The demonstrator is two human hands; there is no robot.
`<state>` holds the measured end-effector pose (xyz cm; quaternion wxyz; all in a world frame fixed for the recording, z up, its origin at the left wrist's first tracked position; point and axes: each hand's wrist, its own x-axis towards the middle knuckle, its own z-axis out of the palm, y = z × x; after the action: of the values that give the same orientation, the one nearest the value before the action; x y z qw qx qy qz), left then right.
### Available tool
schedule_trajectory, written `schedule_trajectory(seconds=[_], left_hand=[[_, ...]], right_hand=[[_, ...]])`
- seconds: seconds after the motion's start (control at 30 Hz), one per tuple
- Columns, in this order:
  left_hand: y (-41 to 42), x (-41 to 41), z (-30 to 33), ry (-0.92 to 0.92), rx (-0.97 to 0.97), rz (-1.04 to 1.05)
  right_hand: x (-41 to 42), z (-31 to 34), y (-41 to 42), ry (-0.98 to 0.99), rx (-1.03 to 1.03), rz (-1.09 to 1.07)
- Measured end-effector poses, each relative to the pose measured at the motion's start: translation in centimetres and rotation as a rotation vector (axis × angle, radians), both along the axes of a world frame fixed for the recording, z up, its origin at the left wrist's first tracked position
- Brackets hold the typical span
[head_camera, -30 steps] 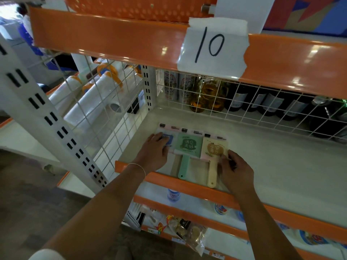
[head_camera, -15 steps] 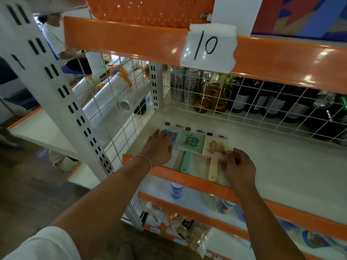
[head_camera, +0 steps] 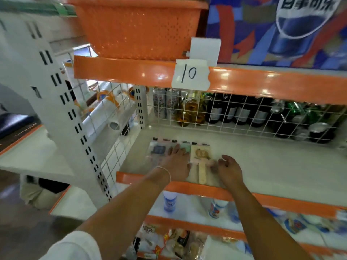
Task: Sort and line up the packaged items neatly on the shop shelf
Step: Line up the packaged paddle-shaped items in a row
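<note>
Three packaged items lie side by side near the shelf [head_camera: 262, 166] front, at 12 o'clock from the hands: blue pack [head_camera: 158, 150], green pack [head_camera: 185, 148], beige paddle pack [head_camera: 200, 156]. The left hand [head_camera: 176, 166] presses flat on the green one; the right hand [head_camera: 228, 168], loosely curled, touches the beige pack's edge. The row seems nearly straight, only final nudging left.

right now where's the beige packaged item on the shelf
In the head view the beige packaged item lies flat near the shelf's front edge, rightmost of the row, between the left hand and the right hand.

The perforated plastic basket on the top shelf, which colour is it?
Orange; the head view shows it.
</note>
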<state>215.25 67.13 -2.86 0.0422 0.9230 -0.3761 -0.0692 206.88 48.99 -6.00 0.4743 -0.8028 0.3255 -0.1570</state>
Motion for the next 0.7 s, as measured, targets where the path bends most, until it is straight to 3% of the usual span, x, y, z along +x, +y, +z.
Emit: schedule_trajectory(seconds=[0.23, 0.43, 0.7], left_hand=[[0.5, -2.5, -0.3, 0.053, -0.168, -0.03], [1.2, -6.3, -2.9, -0.047, -0.493, -0.162], [-4.3, -9.4, -1.1, -0.084, -0.569, -0.219]], right_hand=[[-4.2, -0.1, 2.3, 0.006, -0.124, -0.026], [-9.7, -1.4, 4.5, -0.049, -0.158, -0.053], [-13.0, 0.7, -0.2, -0.089, -0.167, -0.075]])
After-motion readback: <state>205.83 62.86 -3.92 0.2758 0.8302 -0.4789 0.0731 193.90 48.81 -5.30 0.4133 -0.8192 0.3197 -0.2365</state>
